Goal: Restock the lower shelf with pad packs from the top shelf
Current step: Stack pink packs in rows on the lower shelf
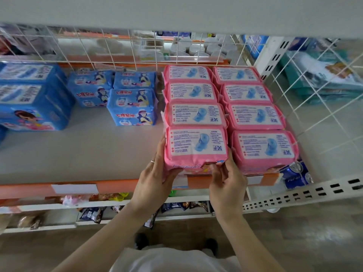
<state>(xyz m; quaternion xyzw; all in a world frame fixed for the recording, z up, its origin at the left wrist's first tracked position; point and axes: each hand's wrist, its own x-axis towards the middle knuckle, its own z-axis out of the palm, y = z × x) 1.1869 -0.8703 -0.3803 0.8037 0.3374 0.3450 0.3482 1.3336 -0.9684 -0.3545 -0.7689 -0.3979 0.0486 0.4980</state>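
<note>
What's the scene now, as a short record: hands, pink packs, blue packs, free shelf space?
left hand: grips left side of front pack
right hand: grips its right side
front pack: pink, front of left column, at shelf edge
pink packs: two columns of four, right end of shelf
blue packs: left and middle, toward the back
shelf: bare in front of blue packs

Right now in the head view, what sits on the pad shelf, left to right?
Large blue packs → small blue packs → first pink column, its front pack gripped by left hand and right hand → second pink column → wire side panel.
</note>
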